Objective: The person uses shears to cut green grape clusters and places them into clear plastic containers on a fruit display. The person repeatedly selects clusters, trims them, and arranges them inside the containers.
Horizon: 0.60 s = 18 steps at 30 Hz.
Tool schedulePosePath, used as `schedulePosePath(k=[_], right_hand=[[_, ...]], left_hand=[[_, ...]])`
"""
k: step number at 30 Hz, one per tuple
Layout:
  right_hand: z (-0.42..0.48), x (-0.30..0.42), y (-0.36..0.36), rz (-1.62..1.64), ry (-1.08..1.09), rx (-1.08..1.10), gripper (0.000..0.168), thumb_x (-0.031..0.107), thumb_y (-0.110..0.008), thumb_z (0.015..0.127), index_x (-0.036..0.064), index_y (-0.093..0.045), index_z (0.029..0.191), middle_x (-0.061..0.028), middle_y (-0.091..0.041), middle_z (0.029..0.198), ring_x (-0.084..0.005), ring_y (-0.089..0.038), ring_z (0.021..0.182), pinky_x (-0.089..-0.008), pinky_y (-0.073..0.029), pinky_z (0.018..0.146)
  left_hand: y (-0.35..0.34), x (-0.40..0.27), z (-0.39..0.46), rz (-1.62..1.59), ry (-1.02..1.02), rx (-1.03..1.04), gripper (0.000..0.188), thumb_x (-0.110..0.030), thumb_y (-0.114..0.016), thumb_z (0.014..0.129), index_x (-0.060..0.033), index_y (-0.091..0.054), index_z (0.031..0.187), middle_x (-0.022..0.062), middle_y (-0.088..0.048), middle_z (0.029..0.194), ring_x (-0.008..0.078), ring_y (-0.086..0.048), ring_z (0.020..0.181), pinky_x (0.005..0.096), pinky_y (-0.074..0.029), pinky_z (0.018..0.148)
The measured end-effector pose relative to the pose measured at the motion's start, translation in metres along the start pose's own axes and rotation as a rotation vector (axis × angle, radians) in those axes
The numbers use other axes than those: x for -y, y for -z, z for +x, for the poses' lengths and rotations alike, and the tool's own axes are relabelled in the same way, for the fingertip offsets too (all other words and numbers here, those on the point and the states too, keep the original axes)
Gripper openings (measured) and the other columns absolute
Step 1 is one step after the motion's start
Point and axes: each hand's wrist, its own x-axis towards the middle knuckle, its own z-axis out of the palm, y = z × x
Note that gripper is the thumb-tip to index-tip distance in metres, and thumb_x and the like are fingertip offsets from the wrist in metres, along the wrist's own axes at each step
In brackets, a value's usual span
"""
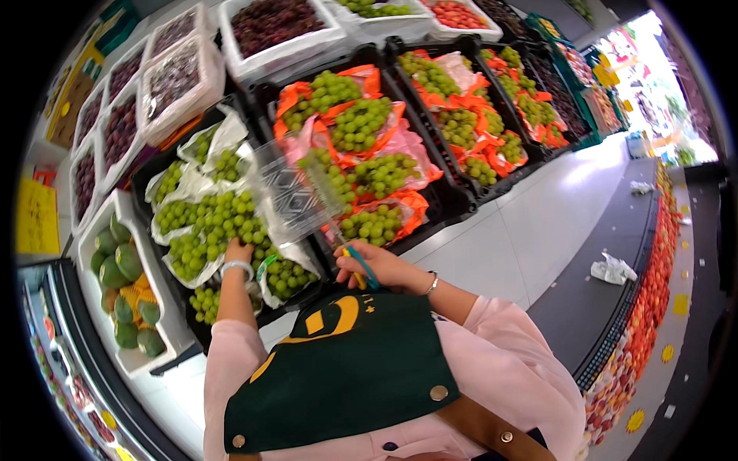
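Note:
My left hand, with a pale bangle at its wrist, reaches into green grapes in a black crate lined with white paper. Its fingertips touch the bunch, but the fruit partly hides them, so I cannot tell if they grip. In my right hand is a pair of scissors with yellow and teal handles, the blades pointing up and away from me. Just beyond them, an open clear plastic clamshell box rests across the edges of two neighbouring crates. Several bunches lie around my left hand, some wrapped in white paper.
Another black crate holds grapes in orange and pink wrapping. A white foam box of green fruit stands at the left. Dark grapes fill white foam boxes behind. To the right is tiled floor, then a dark counter with crumpled plastic.

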Motion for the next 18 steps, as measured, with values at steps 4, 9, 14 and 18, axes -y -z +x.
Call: schedulePosePath(k=[4, 9, 14, 18], right_hand=[[-0.007, 0.001, 0.007, 0.000, 0.024, -0.027, 0.044, 0.041, -0.060, 0.087, 0.007, -0.048, 0.111, -0.0059, -0.061, 0.084, -0.0110, -0.057, 0.067, -0.0232, -0.046, 0.059], [-0.011, 0.004, 0.009, 0.021, 0.025, -0.053, 0.044, 0.041, -0.060, 0.087, 0.006, -0.049, 0.111, -0.0059, -0.061, 0.083, -0.0108, -0.056, 0.067, -0.0234, -0.045, 0.059], [-0.008, 0.004, 0.006, 0.017, 0.013, -0.023, 0.045, 0.040, -0.061, 0.087, 0.006, -0.049, 0.114, -0.0063, -0.061, 0.083, -0.0104, -0.055, 0.066, -0.0231, -0.045, 0.059], [-0.005, 0.003, 0.008, 0.055, 0.011, 0.001, 0.043, 0.035, -0.059, 0.089, 0.004, -0.047, 0.117, -0.0078, -0.062, 0.086, -0.0110, -0.056, 0.069, -0.0231, -0.045, 0.063]], left_hand=[[0.005, -0.014, -0.035, -0.195, -0.038, -0.135, 0.028, -0.022, -0.060, 0.085, -0.0015, -0.058, 0.104, 0.0161, -0.064, 0.100, 0.0316, -0.061, 0.089, 0.0391, -0.047, 0.079], [0.015, -0.016, -0.061, -0.112, -0.124, -0.166, 0.028, -0.026, -0.060, 0.087, -0.0036, -0.058, 0.104, 0.0133, -0.065, 0.097, 0.0276, -0.062, 0.087, 0.0371, -0.047, 0.078], [0.002, 0.007, -0.060, -0.255, -0.153, -0.211, 0.027, -0.023, -0.063, 0.084, -0.0036, -0.055, 0.102, 0.0103, -0.063, 0.094, 0.0229, -0.061, 0.078, 0.0350, -0.048, 0.072], [0.015, 0.001, -0.065, -0.655, -0.079, -0.180, 0.025, -0.019, -0.065, 0.083, -0.0044, -0.055, 0.101, 0.0030, -0.058, 0.086, 0.0122, -0.053, 0.073, 0.0281, -0.046, 0.067]])
